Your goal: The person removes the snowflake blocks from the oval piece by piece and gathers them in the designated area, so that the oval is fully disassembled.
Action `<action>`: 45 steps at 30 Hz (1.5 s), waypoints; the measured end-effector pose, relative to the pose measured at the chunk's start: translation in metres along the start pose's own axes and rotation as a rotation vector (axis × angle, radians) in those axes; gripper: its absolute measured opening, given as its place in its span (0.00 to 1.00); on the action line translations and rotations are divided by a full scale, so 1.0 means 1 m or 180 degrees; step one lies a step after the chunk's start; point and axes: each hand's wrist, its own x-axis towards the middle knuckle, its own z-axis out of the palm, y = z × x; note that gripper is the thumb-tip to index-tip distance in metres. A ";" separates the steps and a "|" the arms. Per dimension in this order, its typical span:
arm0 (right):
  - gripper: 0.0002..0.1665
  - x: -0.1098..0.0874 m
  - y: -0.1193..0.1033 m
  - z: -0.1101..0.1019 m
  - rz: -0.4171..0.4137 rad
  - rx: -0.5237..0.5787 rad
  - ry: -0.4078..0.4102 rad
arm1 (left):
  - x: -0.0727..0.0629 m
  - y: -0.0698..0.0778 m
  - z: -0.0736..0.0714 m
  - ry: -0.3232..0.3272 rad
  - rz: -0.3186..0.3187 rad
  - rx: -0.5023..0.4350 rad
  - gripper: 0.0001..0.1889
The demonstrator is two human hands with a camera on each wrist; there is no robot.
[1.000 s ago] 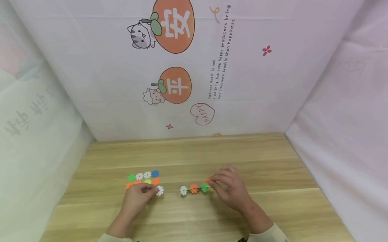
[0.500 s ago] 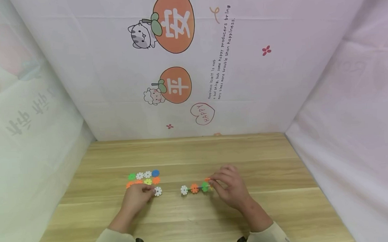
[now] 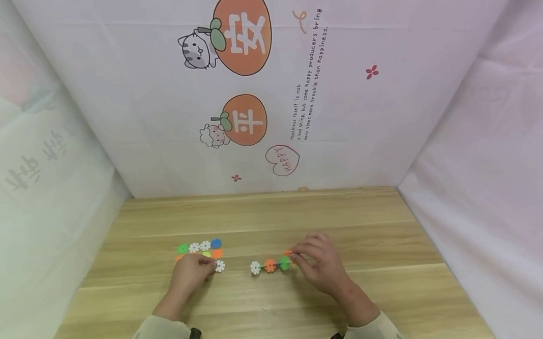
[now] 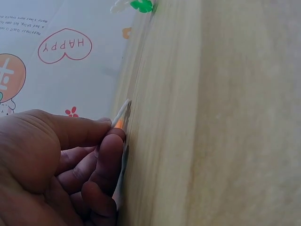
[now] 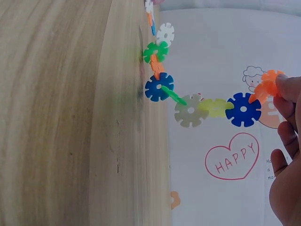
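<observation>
Thumb and fingers of my left hand [image 3: 191, 275] pinch a white snowflake disc [image 3: 219, 266], standing on edge in the left wrist view beside the tabletop. My right hand [image 3: 321, 263] pinches an orange snowflake disc [image 5: 271, 81], the end piece of a linked chain of snowflake discs. From that hand the chain hangs in a curve, with blue [image 5: 243, 109], yellow, pale and green pieces. Its far end, a white disc [image 3: 255, 267], lies to the left in the head view, a gap away from the left hand's disc. My right fingers hide part of the chain in the head view.
Loose snowflake discs lie in rows just beyond my left hand: a green disc [image 3: 183, 248], white ones, a blue disc [image 3: 216, 243], an orange disc [image 3: 217, 254] and a yellow one. The wooden table [image 3: 279, 312] meets a printed cloth wall [image 3: 344, 150] behind.
My left hand has drawn slightly left with the white disc, covering more of the loose orange discs. The right hand and chain stay almost where they were.
</observation>
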 end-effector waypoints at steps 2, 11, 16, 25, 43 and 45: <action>0.01 0.000 0.000 0.000 0.0003 0.0008 0.0008 | 0.001 0.000 -0.001 0.0013 0.0007 0.0040 0.10; 0.04 0.000 0.001 0.000 -0.0005 0.0020 0.0034 | 0.001 0.000 -0.004 0.0011 0.0046 0.0133 0.10; 0.05 0.000 0.001 0.000 -0.0025 0.0019 0.0038 | -0.001 0.000 -0.004 -0.0013 -0.0007 0.0116 0.11; 0.03 -0.001 0.000 0.001 0.0028 0.0061 0.0018 | -0.004 0.012 -0.002 0.0096 0.0133 -0.0011 0.08; 0.04 0.002 -0.004 0.000 -0.0054 0.0071 -0.0025 | -0.012 0.066 0.005 -0.0033 0.0855 -0.0330 0.03; 0.04 0.002 -0.004 0.000 -0.0063 0.0076 -0.0023 | -0.012 0.070 0.006 -0.0041 0.0861 -0.0350 0.03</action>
